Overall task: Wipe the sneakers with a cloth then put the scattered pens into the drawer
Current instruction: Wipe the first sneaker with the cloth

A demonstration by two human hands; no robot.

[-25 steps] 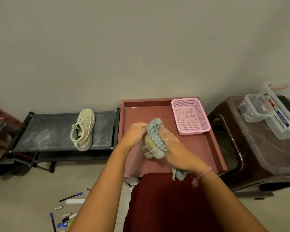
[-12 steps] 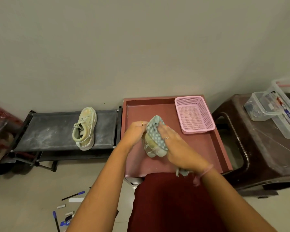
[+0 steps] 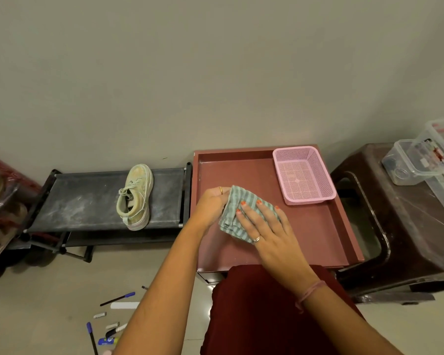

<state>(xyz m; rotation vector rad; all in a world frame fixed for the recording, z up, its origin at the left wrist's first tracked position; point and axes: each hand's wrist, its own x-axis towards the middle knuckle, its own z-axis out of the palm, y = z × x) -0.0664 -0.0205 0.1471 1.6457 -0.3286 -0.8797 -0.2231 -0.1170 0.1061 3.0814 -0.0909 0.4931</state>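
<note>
Your right hand (image 3: pixel 264 226) lies flat with straight fingers on the striped green cloth (image 3: pixel 237 216), pressing it down over the middle of the red tray-top cabinet (image 3: pixel 326 234). Your left hand (image 3: pixel 212 203) curls round the cloth's left edge, and probably round the sneaker beneath it, though the cloth hides that shoe completely, so you cannot confirm it from here.

To wipe well, keep the left hand bracing the shoe so that it does not slide on the tray. Work the cloth in short strokes from toe to heel, then turn the shoe to reach the sole edge. Refold the cloth to a fresh face once it greys.

The second sneaker (image 3: pixel 135 197) stands on the dusty black shoe rack (image 3: pixel 87 201) just left of the cabinet, looking grubby and likely unwiped.

The pens (image 3: pixel 117 299) lie scattered on the floor, left of the cabinet and in front of the rack. The drawer must be under the tray top; only a sliver of the cabinet front shows.

The pink mesh basket (image 3: pixel 303 175) in the cabinet's far right corner holds nothing. Clear plastic boxes (image 3: pixel 410 162) on the brown stool (image 3: pixel 395 239) to the cabinet's right hold small items that you cannot make out.
</note>
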